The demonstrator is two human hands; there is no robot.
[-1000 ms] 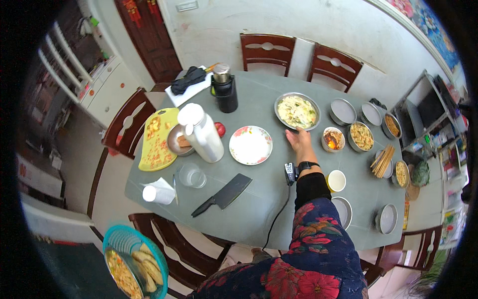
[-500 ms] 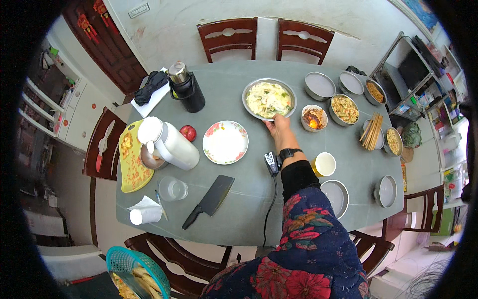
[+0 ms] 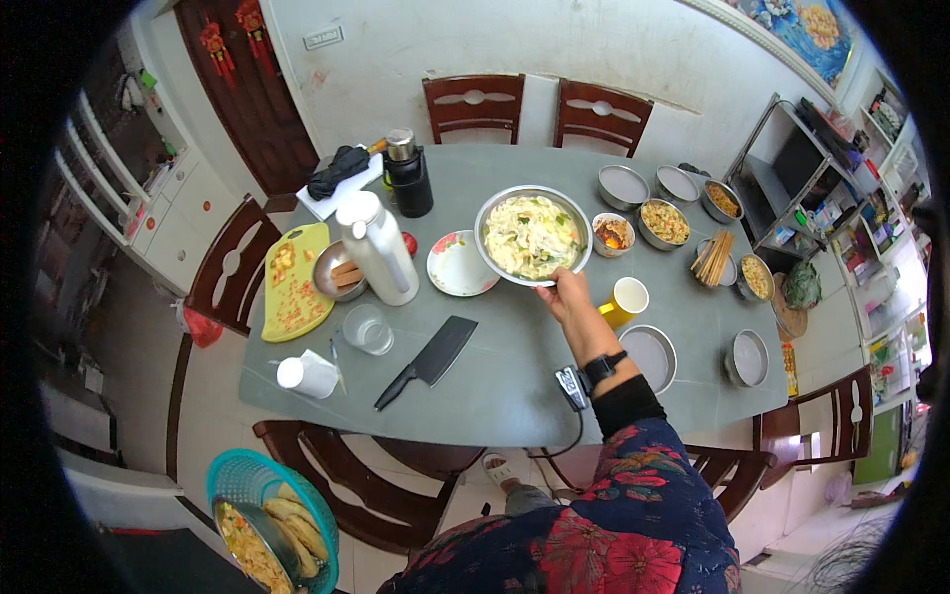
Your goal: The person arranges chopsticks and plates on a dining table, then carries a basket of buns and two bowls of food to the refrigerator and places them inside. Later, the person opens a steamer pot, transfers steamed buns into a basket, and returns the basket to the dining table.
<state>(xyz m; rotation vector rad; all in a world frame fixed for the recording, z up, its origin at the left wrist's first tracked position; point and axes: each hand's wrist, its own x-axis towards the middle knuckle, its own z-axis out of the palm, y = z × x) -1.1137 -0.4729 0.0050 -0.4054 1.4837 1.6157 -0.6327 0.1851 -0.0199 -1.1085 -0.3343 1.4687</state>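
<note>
My right hand point(image 3: 567, 295) grips the near rim of a steel basin point(image 3: 478, 238) filled with a pale mix of cooked egg and green pieces point(image 3: 532, 235). The basin appears held above the table, and its left side overlaps a white plate with a floral rim point(image 3: 450, 275). Right of the basin sits a small bowl of reddish sauce point(image 3: 614, 234). A yellow cup point(image 3: 623, 300) stands beside my wrist, with an empty metal bowl point(image 3: 650, 358) closer to me. My left hand is not visible.
A black cleaver point(image 3: 435, 356) lies on the grey table point(image 3: 515, 396). Left are a white jug point(image 3: 381, 252), a black flask point(image 3: 409, 178), a glass point(image 3: 369, 330) and a yellow cutting board point(image 3: 299, 287). Food bowls point(image 3: 663, 224) and chopsticks point(image 3: 712, 259) stand right. A teal basket point(image 3: 267, 470) is lower left.
My right hand has brought the basin up and nearer, so it now overlaps the floral plate. The view has shifted, showing more of the wall and the basket.
</note>
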